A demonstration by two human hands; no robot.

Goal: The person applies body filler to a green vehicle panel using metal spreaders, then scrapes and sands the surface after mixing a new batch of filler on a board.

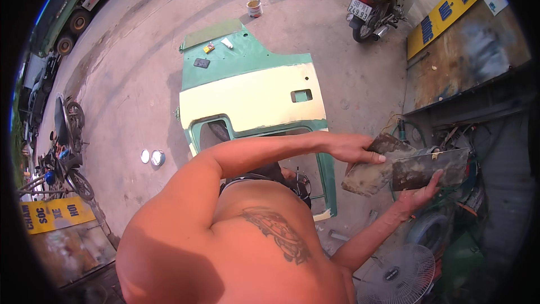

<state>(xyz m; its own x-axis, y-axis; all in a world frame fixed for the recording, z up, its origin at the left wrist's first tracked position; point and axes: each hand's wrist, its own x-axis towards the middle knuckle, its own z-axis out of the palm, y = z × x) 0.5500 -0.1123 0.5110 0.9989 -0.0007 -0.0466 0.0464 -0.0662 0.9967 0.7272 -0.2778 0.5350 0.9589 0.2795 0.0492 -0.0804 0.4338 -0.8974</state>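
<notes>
My left hand (354,151) grips a dirty grey-brown plate (367,180), thumb on top. My right hand (421,194) holds a dark, smeared rectangular plate (427,169) from below, with its fingers at the lower edge. The two plates overlap at the right, beside a green-and-cream vehicle body panel (247,95) with cut-out openings, which lies below me. On the panel are a dark flat item (201,62), a small yellow box (209,49) and a white tube (226,43).
An open tin (254,10) stands beyond the panel, another (157,159) with its lid at left. A scooter (371,8) stands at back right, motorbikes (70,157) and a truck (73,19) at left. A board (461,50), cluttered gear and a fan (396,275) line the right.
</notes>
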